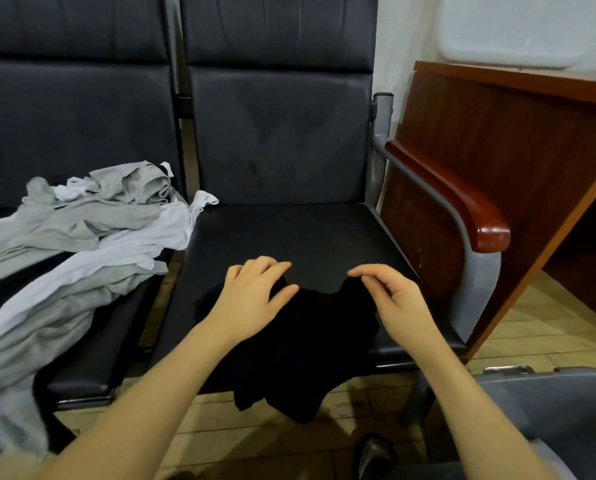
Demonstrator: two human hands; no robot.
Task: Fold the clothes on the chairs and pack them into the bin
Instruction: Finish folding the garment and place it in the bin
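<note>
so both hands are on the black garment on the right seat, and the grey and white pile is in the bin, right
Not quite. The head view shows the grey and white pile lying on the left seat, not in the bin, which sits at the lower right. The rest holds: left hand and right hand are on the black garment on the right seat.

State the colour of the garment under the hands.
Black, plain, seen in the head view.

The chair seat (289, 237) looks like smooth, faintly shiny dark leatherette on a matt grey metal frame (476, 285). The armrest (462, 202) is glossy varnished wood. The black garment (303, 344) and grey clothes (64, 244) are soft matt cloth; the bin (566, 410) is probably plastic.
</note>
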